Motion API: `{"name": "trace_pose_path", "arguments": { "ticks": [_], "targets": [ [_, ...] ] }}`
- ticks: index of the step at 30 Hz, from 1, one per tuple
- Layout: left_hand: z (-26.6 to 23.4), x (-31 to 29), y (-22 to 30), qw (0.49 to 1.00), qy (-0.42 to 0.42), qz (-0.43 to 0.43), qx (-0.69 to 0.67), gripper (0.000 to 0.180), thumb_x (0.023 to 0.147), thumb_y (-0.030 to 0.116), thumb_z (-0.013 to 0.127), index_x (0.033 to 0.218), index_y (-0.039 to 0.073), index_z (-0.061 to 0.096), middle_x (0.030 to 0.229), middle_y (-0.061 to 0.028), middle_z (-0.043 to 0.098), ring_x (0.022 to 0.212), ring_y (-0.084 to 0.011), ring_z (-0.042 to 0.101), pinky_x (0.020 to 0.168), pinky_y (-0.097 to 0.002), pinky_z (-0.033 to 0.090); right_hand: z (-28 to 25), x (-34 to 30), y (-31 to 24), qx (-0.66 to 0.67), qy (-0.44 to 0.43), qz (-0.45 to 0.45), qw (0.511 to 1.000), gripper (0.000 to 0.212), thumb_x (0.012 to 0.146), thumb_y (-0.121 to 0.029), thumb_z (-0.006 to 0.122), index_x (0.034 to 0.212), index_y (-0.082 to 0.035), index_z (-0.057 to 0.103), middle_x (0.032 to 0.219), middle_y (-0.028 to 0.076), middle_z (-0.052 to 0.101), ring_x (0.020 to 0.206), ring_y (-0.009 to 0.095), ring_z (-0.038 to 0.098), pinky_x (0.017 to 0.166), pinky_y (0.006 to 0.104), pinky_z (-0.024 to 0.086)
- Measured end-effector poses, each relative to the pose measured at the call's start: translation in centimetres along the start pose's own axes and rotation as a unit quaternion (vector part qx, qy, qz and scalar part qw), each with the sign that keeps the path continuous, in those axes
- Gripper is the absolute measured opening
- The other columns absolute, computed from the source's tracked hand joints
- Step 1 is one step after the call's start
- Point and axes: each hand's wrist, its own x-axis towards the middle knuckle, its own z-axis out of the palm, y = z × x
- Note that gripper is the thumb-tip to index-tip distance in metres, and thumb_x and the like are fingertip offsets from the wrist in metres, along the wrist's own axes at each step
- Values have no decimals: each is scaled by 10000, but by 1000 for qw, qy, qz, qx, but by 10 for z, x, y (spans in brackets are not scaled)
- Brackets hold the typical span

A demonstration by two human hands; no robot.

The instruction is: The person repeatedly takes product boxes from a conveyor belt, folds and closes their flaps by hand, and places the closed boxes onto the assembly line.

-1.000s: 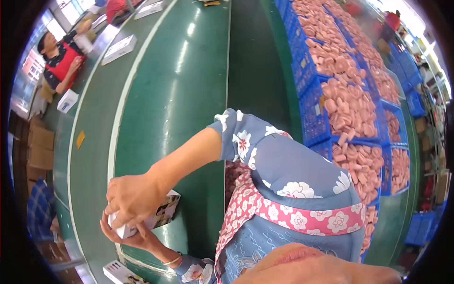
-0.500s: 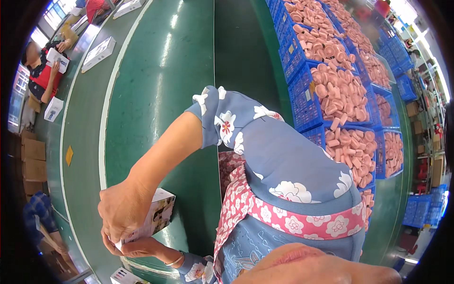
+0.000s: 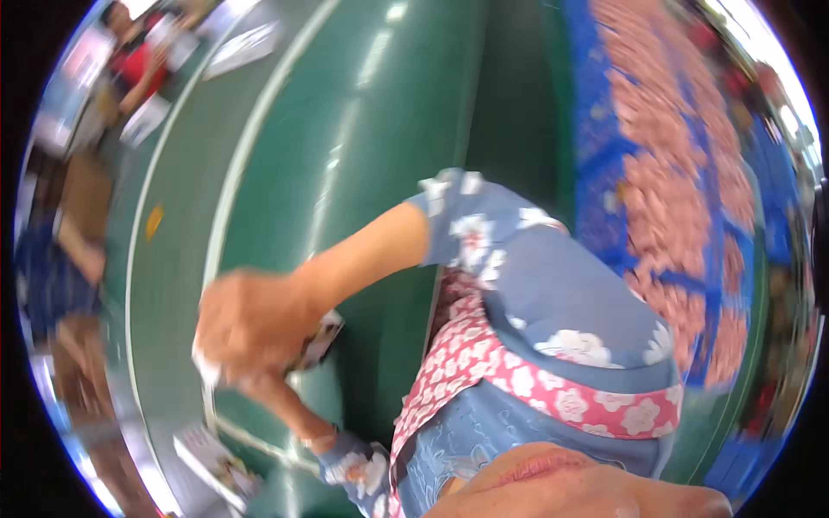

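A small white printed box is held between my two hands above the green work surface, its middle mostly covered by them. My right hand is closed over its upper side, blurred by motion. From below, my left hand, with a bracelet at the wrist, grips the same box, and its fingers are partly hidden under the right hand. What the fingers do at the box's end cannot be made out. Another white box with a printed picture lies just nearer than my hands, at the lower left.
A green conveyor belt with pale edges runs along the left, carrying a white box farther up. Blue crates full of pink plastic parts stand at right. Co-workers' arms and a person in red are beyond the belt.
My view has swung, so the crates and belt sit differently and look smeared. Both hands stay on the box. The nearer box at the lower left shows more fully.
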Motion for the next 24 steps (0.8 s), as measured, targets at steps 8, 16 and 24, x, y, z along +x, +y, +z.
{"name": "trace_pose_path", "arguments": {
  "ticks": [8,16,24],
  "targets": [
    [-40,-39,47,987,48,-115,-97,653,701,244,780,1208,-19,462,1087,-169,568,1014,-306,564,899,-369,443,3,25,5,155,-82,284,943,414,892,-222,598,1264,-62,510,1271,109,544,1130,235,539,948,345,422],
    [-151,-43,56,855,264,-260,363,659,671,429,763,1100,14,485,1018,-192,588,965,-333,586,808,-432,467,21,-108,5,127,-214,440,863,516,876,-107,596,1346,-13,408,1222,194,545,1109,289,548,982,375,403],
    [-230,-87,-5,657,261,-441,552,747,691,422,752,1288,74,468,1443,-290,210,1285,-544,266,1018,-615,265,30,-117,-10,25,-319,274,907,458,863,-64,580,1303,-26,461,1234,165,536,1153,335,479,1003,411,358]
  ]
}}
